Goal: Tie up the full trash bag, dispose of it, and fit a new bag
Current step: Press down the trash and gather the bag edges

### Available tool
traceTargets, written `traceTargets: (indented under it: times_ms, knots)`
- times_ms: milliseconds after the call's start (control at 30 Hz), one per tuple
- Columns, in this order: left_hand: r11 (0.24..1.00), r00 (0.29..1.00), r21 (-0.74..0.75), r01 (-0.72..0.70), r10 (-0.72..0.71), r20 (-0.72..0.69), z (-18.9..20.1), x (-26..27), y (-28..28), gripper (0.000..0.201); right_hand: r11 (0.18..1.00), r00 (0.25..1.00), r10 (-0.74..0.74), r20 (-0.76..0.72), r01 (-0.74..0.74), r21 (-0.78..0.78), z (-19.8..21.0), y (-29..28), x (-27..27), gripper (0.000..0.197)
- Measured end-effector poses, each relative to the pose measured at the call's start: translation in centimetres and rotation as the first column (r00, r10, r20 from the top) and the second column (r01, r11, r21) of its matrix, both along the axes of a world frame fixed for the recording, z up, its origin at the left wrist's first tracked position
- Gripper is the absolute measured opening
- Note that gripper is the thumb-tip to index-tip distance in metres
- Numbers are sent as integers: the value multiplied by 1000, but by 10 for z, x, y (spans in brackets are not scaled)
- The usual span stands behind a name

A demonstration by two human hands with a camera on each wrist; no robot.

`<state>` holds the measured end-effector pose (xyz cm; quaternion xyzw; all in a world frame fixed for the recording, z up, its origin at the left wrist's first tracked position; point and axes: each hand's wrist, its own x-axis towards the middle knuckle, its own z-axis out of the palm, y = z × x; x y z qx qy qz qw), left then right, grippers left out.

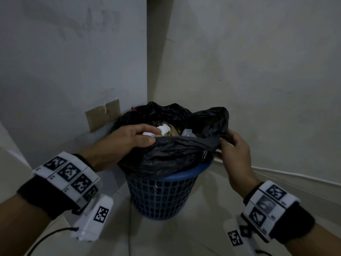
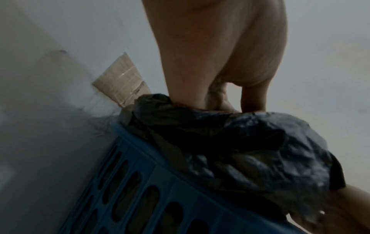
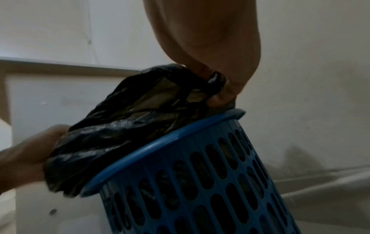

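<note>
Wrist bands printed with black-and-white markers [image 1: 71, 172] frame a person's two hands at a blue slotted basket [image 1: 162, 198] standing on the floor in a corner between two walls. Left hand [image 1: 127, 140] has thumb and fingers closed on the near edge of the black trash bag [image 1: 166, 154] lining the basket; right hand [image 1: 233, 148] pinches the bag's right edge. Crumpled white paper [image 1: 163, 128] shows inside the open bag. Brown cardboard [image 1: 102, 115] is on the left wall.
</note>
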<state>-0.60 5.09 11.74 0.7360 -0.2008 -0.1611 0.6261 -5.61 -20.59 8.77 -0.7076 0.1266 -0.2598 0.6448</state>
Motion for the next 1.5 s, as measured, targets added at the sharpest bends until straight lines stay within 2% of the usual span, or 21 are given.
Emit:
traceTargets:
  times_ms: [67, 133, 267, 333, 367, 433, 500, 567, 667, 767, 867, 933, 1000, 1067, 1133, 1200, 1267, 1333, 1400, 1500]
  knots:
    - [999, 999, 14, -40, 39, 30, 1, -1, -5, 21, 991, 999, -39, 34, 43, -127, -2, 4, 1, 41]
    - [997, 996, -1, -71, 71, 56, 3, -3, -12, 28, 983, 993, -74, 94, 89, -161, -2, 5, 3, 44]
    - [994, 993, -37, -107, 109, 52, 11, -10, -21, 26, 978, 971, -64, 232, 107, -177, -1, 3, 3, 38]
    - [992, 992, -54, -117, 120, 45, 14, -11, -22, 26, 967, 943, -26, 332, 107, -230, -2, 3, -2, 42]
    - [992, 992, -60, -111, 114, 48, 15, -11, -23, 25, 940, 924, 21, 381, 112, -323, -3, 3, -5, 47]
    - [995, 993, -60, -82, 87, 75, 15, -14, -25, 20, 833, 912, 131, 388, 110, -541, -7, 4, -12, 54]
    - [996, 990, -56, -68, 74, 120, 15, -17, -27, 17, 726, 912, 196, 360, 112, -678, -10, 6, -13, 43]
    - [994, 981, -63, -91, 100, 168, 14, -19, -28, 17, 672, 916, 172, 363, 160, -723, -13, 7, -8, 30]
    - [992, 953, 6, -124, 117, 278, 17, -20, -24, 16, 756, 946, 20, 322, 197, -624, -14, -5, 7, 34]
    - [978, 922, 199, -69, -13, 386, 15, -21, -15, 16, 803, 964, -130, 230, 239, -546, -17, -25, 17, 46]
    - [919, 891, 391, -50, -136, 433, 7, -18, -9, 30, 815, 972, -177, 157, 234, -531, -21, -29, 17, 48]
    - [905, 857, 417, -81, -151, 493, 1, -19, -10, 24, 849, 975, -188, 119, 222, -480, -23, -28, 14, 49]
    - [913, 849, 390, -123, -107, 518, -2, -18, -11, 9, 874, 977, -189, 97, 212, -436, -22, -26, 13, 49]
    - [930, 856, 340, -142, -58, 514, -2, -16, -11, 21, 876, 978, -185, 100, 210, -435, -21, -26, 13, 49]
    - [971, 898, 201, -132, 31, 440, 2, -16, -11, 28, 869, 979, -172, 111, 203, -451, -22, -25, 13, 49]
    - [990, 957, 40, -134, 119, 263, 6, -17, -15, 30, 861, 981, -154, 121, 193, -470, -24, -23, 12, 50]
    - [982, 982, -85, -170, 176, 69, 6, -13, -16, 25, 857, 982, -140, 127, 185, -482, -25, -20, 12, 50]
    - [973, 984, -153, -174, 164, -71, 6, -10, -16, 20, 857, 982, -132, 135, 181, -482, -26, -18, 12, 51]
    - [958, 974, -228, -173, 131, -187, 9, -11, -18, 38, 861, 982, -130, 138, 181, -476, -26, -17, 13, 51]
    - [947, 972, -296, -129, 62, -226, 14, -15, -19, 48, 862, 982, -141, 128, 185, -472, -27, -17, 13, 50]
